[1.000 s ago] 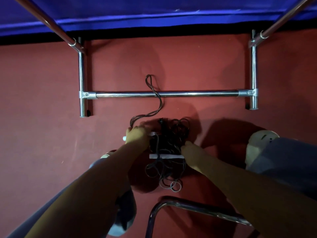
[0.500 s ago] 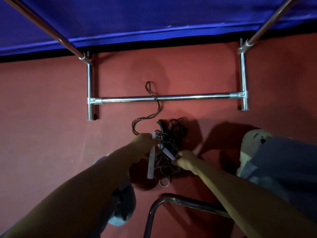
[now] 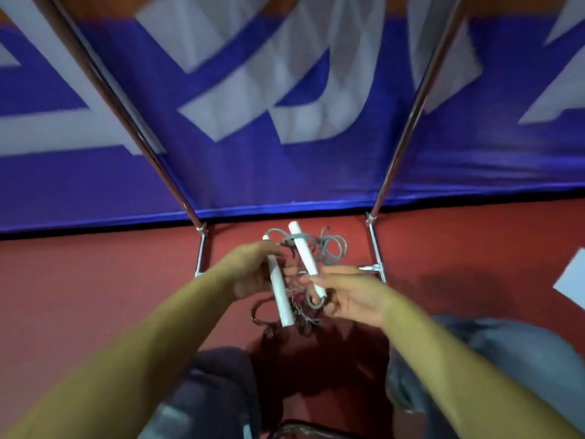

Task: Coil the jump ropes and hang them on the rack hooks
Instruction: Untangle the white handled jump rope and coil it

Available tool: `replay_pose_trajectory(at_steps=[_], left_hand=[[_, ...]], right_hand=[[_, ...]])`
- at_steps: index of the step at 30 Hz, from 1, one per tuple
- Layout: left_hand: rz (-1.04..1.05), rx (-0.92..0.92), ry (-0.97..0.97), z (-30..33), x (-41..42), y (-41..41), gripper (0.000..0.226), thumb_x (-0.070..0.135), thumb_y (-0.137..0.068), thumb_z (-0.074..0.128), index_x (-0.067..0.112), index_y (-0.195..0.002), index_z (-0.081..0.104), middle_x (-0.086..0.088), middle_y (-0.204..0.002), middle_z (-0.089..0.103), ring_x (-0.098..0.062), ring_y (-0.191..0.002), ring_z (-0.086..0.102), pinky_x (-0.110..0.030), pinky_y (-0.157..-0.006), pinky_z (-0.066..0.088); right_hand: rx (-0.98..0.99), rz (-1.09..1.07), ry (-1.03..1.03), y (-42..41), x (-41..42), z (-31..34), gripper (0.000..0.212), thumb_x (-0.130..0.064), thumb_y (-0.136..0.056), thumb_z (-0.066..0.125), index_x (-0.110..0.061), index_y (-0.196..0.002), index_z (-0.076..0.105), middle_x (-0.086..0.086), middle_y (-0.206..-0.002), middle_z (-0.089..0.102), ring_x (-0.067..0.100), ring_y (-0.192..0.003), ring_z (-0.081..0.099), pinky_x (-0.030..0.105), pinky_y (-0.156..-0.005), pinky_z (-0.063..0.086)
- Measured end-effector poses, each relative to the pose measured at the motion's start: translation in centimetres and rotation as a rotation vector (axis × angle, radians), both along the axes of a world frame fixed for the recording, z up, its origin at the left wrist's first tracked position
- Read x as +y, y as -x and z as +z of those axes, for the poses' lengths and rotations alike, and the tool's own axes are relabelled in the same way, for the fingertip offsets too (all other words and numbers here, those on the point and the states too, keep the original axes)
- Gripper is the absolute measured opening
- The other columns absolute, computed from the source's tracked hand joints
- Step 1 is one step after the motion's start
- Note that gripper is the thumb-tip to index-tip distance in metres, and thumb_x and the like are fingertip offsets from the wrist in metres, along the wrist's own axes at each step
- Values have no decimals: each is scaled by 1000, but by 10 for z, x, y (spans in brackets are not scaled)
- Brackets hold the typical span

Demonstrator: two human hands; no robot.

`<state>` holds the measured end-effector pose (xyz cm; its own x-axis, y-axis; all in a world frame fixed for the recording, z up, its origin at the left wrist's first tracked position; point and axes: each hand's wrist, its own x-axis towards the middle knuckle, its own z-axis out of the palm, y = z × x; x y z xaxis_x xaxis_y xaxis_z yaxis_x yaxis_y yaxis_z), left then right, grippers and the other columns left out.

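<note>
While your left hand (image 3: 253,274) grips one white handle (image 3: 280,296) and your right hand (image 3: 351,299) pinches the other handle (image 3: 305,258), the tangled rope (image 3: 316,248) hangs between them above the red floor (image 3: 95,280), before the rack (image 3: 375,248).

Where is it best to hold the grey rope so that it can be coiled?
Probably by its two white handles: the left hand holds one handle, the right hand the other handle. They are rigid and straight; the rope between is a tangle.
</note>
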<state>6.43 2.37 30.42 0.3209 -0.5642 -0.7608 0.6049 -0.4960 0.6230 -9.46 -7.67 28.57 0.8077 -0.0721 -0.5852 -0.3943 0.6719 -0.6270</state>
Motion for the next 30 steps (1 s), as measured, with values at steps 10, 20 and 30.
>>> replay_pose_trajectory(at_steps=[10,20,30], left_hand=[[114,-343,341,167,-2,41,11,10,-97,45,13,-94,56,-4,-81,63,-8,-46,60,-18,-44,42],[-101,-428,272,226,-5,36,23,16,-97,50,9,-76,59,1,-53,58,-8,-40,49,-17,-38,37],[-527,-315,514,249,0,49,35,29,-85,51,3,-106,61,-12,-85,70,-19,-72,67,-29,-67,56]], right_hand=[[-188,-11,476,53,-13,183,26,0,-94,43,14,-111,56,7,-54,55,7,-40,38,19,-43,35],[-176,21,991,57,-33,270,17,-20,-90,62,-8,-96,73,-3,-50,48,6,-41,38,16,-44,34],[-239,-50,1307,17,-34,277,32,-41,-83,69,-13,-68,64,3,-59,55,13,-55,47,26,-57,41]])
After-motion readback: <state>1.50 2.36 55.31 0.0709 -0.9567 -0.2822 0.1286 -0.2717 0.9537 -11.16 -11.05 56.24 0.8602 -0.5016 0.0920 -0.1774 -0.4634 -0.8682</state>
